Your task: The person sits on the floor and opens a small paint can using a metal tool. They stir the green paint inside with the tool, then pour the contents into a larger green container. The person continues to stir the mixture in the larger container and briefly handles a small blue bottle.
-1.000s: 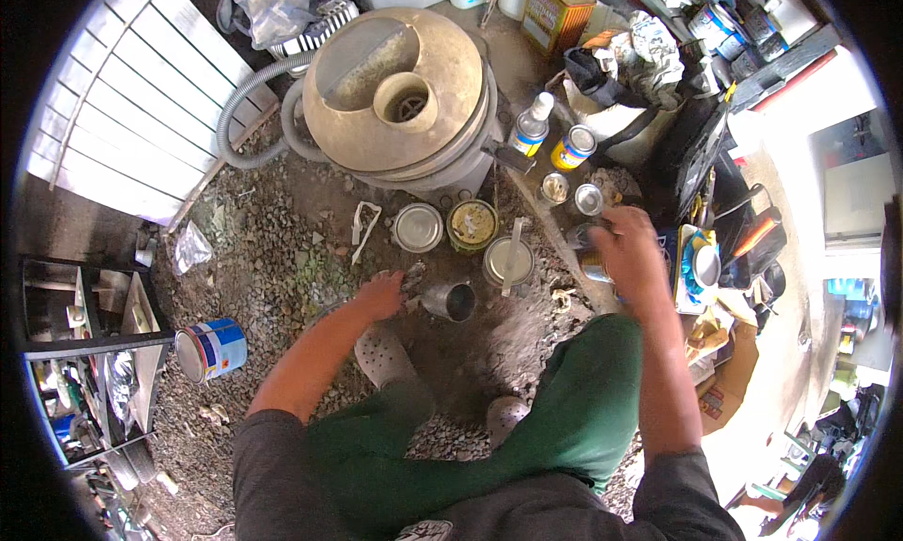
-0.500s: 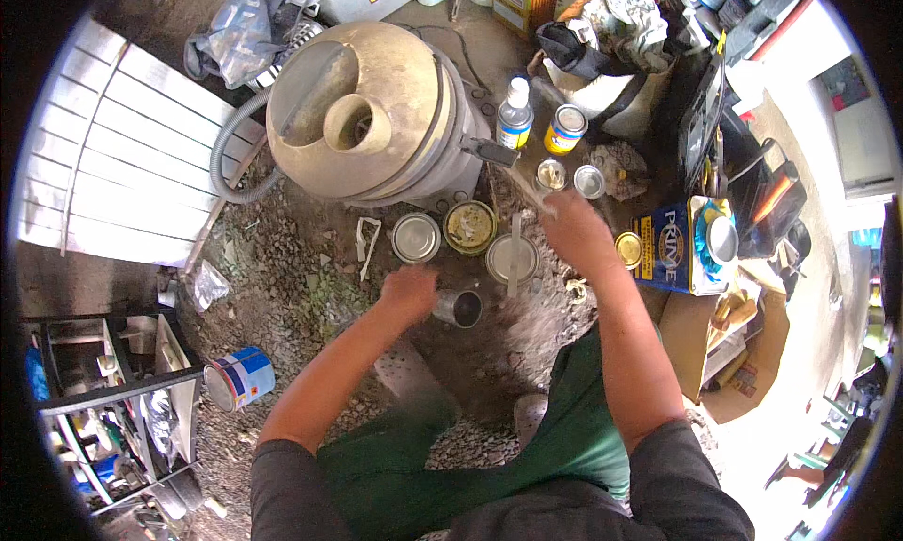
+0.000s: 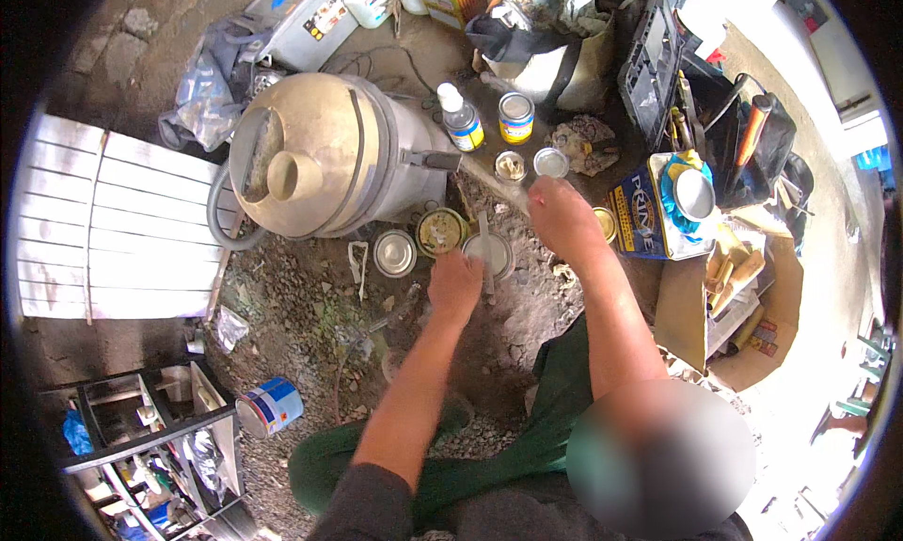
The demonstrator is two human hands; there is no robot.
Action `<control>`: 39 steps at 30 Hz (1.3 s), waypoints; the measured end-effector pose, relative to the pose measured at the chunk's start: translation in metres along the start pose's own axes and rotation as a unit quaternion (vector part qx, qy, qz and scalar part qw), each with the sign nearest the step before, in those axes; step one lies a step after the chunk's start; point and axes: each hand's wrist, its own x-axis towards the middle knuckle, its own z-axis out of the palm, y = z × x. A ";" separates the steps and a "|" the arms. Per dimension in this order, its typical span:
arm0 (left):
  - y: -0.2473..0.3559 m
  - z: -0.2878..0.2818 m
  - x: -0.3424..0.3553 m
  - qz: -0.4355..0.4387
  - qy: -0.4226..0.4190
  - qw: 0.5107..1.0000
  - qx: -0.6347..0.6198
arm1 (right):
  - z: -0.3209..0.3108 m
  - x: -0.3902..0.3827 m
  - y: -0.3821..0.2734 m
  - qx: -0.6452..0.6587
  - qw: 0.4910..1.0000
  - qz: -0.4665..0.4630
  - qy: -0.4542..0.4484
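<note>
My left hand [image 3: 456,282] is closed, knuckles up, just left of a flat pale stick [image 3: 486,245] that lies across an open-looking round tin [image 3: 506,259]. Its fingertips are turned away, so whatever it may hold is hidden. Beside it stand a yellowish tin with residue on top [image 3: 440,229] and a silver-lidded tin [image 3: 395,253]. My right hand [image 3: 562,216] is curled shut farther right, below a small silver lid [image 3: 551,162] and a small cup with pale contents [image 3: 511,167]. A tan strip [image 3: 497,185] runs to its fingers; whether they grip it I cannot tell.
A dusty shop vacuum [image 3: 320,155] stands at far left centre. A spray bottle [image 3: 459,118] and a yellow-labelled can [image 3: 516,118] stand behind the tins. To the right are a blue rectangular can [image 3: 649,207] and a cardboard box [image 3: 687,315]; a blue tin [image 3: 270,407] lies at left.
My left hand has moved right and slightly up, toward the stick. The grey metal cylinder beside it no longer shows. My right hand stays near the same place while the view has shifted.
</note>
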 end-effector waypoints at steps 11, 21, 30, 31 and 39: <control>-0.048 0.083 -0.009 -0.091 -0.079 0.954 -0.275 | 0.000 0.024 -0.022 0.039 0.997 0.059 0.008; 0.049 -0.044 -0.025 0.066 0.049 0.895 -0.439 | -0.018 0.034 -0.038 0.539 0.842 0.015 -0.010; 0.064 -0.056 -0.029 0.107 0.008 0.911 -0.398 | -0.012 0.036 -0.034 0.459 0.886 -0.062 -0.014; 0.062 -0.058 -0.030 0.103 0.001 0.919 -0.381 | -0.014 0.039 -0.033 0.500 0.865 -0.045 0.012; 0.058 -0.079 -0.021 0.142 0.012 0.878 -0.458 | -0.013 0.017 -0.058 0.451 0.868 -0.072 -0.195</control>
